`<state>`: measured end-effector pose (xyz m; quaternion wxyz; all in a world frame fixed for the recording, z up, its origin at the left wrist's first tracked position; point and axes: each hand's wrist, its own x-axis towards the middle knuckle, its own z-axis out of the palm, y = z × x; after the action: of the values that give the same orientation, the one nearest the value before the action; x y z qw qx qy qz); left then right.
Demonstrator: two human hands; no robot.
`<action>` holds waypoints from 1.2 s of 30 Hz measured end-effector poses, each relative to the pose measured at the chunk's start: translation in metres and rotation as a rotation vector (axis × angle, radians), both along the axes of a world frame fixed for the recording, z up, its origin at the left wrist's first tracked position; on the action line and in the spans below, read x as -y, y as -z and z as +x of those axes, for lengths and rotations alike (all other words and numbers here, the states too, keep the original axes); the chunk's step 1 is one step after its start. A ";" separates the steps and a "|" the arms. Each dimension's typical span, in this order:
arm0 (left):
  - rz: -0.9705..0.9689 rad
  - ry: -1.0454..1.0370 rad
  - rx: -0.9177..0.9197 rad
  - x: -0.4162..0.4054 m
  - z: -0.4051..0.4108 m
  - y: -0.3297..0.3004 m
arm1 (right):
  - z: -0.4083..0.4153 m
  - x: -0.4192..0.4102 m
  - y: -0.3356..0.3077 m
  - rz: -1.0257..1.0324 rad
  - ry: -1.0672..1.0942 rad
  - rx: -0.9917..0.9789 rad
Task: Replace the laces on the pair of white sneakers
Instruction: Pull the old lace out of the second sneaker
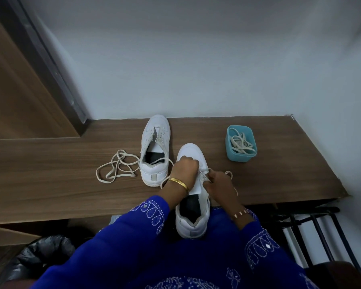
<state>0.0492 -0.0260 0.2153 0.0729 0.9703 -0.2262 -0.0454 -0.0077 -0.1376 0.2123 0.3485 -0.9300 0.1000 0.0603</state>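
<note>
Two white sneakers are in view. The near sneaker points away from me, its heel over the wooden table's front edge. My left hand curls over its eyelet area and my right hand pinches a cream lace at the eyelets. The far sneaker stands on the table to the left, tongue open, with a lace end trailing over its heel. A loose cream lace lies tangled to its left.
A teal plastic box holding more laces sits on the wooden table at the right. A wall runs right behind the table. A black bag lies below left, a dark metal rack below right.
</note>
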 end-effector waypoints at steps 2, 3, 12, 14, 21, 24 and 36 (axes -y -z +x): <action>-0.022 -0.028 -0.009 -0.002 0.002 0.001 | -0.001 0.000 0.001 0.004 0.028 0.018; -0.065 -0.056 -0.021 -0.004 0.004 0.001 | -0.002 0.000 0.000 0.011 0.056 0.026; -1.103 -0.657 -0.378 -0.027 0.006 0.007 | -0.003 0.001 0.007 0.031 0.126 0.021; -0.938 -0.477 -0.277 -0.026 0.002 0.000 | -0.003 0.000 0.007 -0.006 0.107 0.035; -0.168 0.109 -0.048 -0.013 0.010 -0.007 | -0.005 -0.004 0.007 -0.060 0.106 0.052; 0.099 0.112 -0.004 -0.010 0.015 -0.007 | -0.004 -0.005 0.009 -0.061 0.109 0.045; -0.687 -0.440 -0.104 -0.042 0.015 -0.007 | -0.008 -0.004 0.010 -0.048 0.085 0.083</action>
<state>0.0638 0.0161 0.2224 0.4120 0.9111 -0.0115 0.0006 -0.0152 -0.1338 0.2022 0.3324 -0.9346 0.1265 0.0045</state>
